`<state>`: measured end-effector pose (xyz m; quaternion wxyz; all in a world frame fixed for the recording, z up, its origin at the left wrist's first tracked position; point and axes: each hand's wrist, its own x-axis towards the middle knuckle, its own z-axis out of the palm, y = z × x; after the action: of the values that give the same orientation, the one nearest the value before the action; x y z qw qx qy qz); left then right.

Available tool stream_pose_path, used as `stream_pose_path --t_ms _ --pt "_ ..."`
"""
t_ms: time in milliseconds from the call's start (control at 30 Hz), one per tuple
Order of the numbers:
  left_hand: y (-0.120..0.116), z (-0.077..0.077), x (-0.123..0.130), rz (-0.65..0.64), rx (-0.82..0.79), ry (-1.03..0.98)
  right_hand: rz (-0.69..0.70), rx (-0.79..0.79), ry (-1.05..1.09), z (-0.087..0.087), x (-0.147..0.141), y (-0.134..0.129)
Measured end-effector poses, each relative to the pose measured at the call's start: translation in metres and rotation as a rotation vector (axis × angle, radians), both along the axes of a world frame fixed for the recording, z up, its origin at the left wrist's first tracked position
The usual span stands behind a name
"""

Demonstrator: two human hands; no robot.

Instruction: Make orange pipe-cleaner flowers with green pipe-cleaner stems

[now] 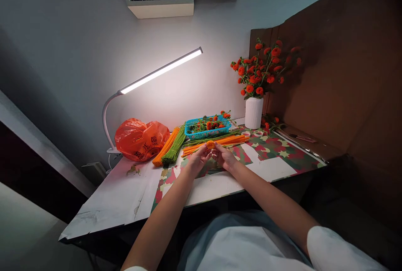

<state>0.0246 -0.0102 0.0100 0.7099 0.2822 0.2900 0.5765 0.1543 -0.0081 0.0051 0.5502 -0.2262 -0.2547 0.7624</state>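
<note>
- White ribbed vase w/ orange-red flowers standing nr desk's far R corner
- Shiny orange-red plastic bag slumping nr far L corner
- Blue plastic basket sitting nr far edge, mid
- L hand & R hand pinching small fuzzy orange flower head btwn fingertips, mid-desk

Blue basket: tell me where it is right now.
The blue basket sits at the table's back, right of the green stem bundle and left of the white vase.

Chinese characters on orange bag
</note>
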Motion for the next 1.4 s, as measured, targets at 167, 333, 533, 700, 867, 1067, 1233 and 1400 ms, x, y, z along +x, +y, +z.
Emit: stream_pose_path --t_ms 167,333,533,700,867,1067,1233,1400 --pt "-0.002 0.000 -0.002 -0.068 0.021 0.021 0.032 0.021 0.011 -0.003 0.003 0.001" --pt "-0.002 0.001 -0.001 -0.078 0.021 0.056 0.045 0.012 0.037 -0.003 0.001 0.003" --pt "0.001 0.001 -0.001 0.075 0.023 0.152 0.036 0.000 -0.003 -0.007 0.001 0.009" --pt "0.003 -0.004 -0.002 0.083 0.097 0.213 0.035 0.005 0.008 -0.009 0.003 0.011" --pt "0.000 -0.004 -0.002 0.004 0.121 0.142 0.064 0.063 0.005 -0.006 0.003 0.007" --pt "-0.003 -0.001 -0.005 -0.199 0.163 0.096 0.185 0.266 -0.018 0.002 0.003 -0.003" --pt "0.000 -0.005 -0.011 -0.225 0.197 0.123 0.176 0.228 -0.069 0.003 0.004 -0.003" --pt "0.002 -0.007 -0.019 -0.253 0.215 0.141 0.245 0.303 -0.063 0.006 0.006 -0.009"
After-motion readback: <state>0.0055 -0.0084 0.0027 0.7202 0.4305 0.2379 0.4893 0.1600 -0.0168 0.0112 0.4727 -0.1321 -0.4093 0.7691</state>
